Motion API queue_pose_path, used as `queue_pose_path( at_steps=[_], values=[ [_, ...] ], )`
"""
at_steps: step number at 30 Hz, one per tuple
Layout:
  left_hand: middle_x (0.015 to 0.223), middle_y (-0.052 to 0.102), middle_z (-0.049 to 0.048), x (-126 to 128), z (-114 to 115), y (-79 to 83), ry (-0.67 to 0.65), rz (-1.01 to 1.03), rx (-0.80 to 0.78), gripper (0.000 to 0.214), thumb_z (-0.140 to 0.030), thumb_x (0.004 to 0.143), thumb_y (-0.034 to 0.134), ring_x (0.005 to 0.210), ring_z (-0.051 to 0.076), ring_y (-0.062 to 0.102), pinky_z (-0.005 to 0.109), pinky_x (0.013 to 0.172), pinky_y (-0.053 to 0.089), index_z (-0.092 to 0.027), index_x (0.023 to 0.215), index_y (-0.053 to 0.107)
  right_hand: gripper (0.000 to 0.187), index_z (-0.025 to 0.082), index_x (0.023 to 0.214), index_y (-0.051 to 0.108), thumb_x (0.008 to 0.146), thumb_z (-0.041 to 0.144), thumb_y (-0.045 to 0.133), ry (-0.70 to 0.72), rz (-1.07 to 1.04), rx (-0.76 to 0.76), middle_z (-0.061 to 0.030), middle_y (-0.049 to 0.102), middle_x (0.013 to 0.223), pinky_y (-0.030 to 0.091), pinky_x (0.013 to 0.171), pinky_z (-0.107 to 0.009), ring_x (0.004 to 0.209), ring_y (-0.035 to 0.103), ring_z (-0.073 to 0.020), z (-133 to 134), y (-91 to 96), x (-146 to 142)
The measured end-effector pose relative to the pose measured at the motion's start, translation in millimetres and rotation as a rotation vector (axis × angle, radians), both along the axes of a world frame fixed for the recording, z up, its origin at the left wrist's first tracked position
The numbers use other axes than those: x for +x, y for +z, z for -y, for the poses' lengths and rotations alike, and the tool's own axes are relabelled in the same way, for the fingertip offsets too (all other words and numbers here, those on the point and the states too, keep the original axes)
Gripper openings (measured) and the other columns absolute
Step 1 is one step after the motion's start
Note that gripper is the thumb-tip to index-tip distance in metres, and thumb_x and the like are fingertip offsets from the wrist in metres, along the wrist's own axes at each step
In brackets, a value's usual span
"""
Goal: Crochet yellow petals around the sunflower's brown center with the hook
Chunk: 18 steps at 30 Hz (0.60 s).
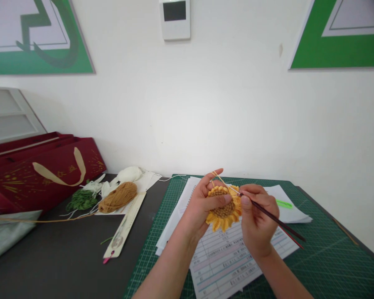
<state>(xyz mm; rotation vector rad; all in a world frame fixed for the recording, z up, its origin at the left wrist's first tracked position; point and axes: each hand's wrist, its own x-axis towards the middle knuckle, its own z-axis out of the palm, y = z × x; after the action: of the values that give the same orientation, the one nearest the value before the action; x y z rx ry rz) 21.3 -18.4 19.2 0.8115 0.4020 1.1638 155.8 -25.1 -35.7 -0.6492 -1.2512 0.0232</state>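
Wall posters (pixel 349 58) cropped | left hand (pixel 202 204) pinches crochet flower (pixel 222 211), centre part-hidden | right hand (pixel 258 222) grips hook (pixel 282 224)

You're working in bright, soft light: the white wall (pixel 187 124) glows palest at its middle and greys toward the right. Shadows are faint. Wide-angle stretch slants the red bag (pixel 59 160), and the top right corner is dark. Stitches on your crocheted flower (pixel 222 211) show distinctly; small print on the sheets (pixel 229 259) blurs.

Green-edged posters (pixel 37 33) flank a white wall unit (pixel 175 30).
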Motion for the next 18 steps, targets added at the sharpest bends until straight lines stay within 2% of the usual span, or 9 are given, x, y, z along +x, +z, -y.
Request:
queue_pose_path(
  at_steps=[7, 13, 18],
  values=[
    [0.079, 0.065, -0.0037, 3, 0, -2.8, 0.029, 0.015, 0.034, 0.072, -0.014, 0.063, 0.091, 0.074, 0.015, 0.066, 0.028, 0.073, 0.050, -0.019, 0.130, 0.065, 0.007, 0.024, 0.094, 0.053, 0.098, 0.022, 0.058, 0.122, -0.230, -0.097, -0.0043, 0.064, 0.094, 0.054, 0.075, -0.037, 0.087, 0.065, -0.0190, 2, 4.4, -12],
    [0.075, 0.063, -0.0041, 5, -1, -4.5, 0.092, 0.001, 0.084, 0.055, -0.018, 0.075, 0.085, 0.066, 0.011, 0.060, 0.025, 0.067, 0.047, -0.019, 0.127, 0.067, 0.009, 0.024, 0.091, 0.055, 0.097, 0.026, 0.063, 0.181, -0.282, -0.133, -0.0030, 0.063, 0.092, 0.052, 0.078, -0.036, 0.089, 0.065, -0.0188, 6, 7.2, -14],
    [0.078, 0.063, -0.0028, 5, 0, -4.4, 0.105, -0.003, 0.117, 0.049, -0.015, 0.078, 0.080, 0.068, 0.011, 0.058, 0.024, 0.067, 0.045, -0.020, 0.125, 0.070, 0.011, 0.024, 0.088, 0.056, 0.097, 0.025, 0.063, 0.193, -0.319, -0.159, -0.0022, 0.062, 0.091, 0.052, 0.078, -0.035, 0.087, 0.064, -0.0180, 7, 9.5, -15]
  ],
)
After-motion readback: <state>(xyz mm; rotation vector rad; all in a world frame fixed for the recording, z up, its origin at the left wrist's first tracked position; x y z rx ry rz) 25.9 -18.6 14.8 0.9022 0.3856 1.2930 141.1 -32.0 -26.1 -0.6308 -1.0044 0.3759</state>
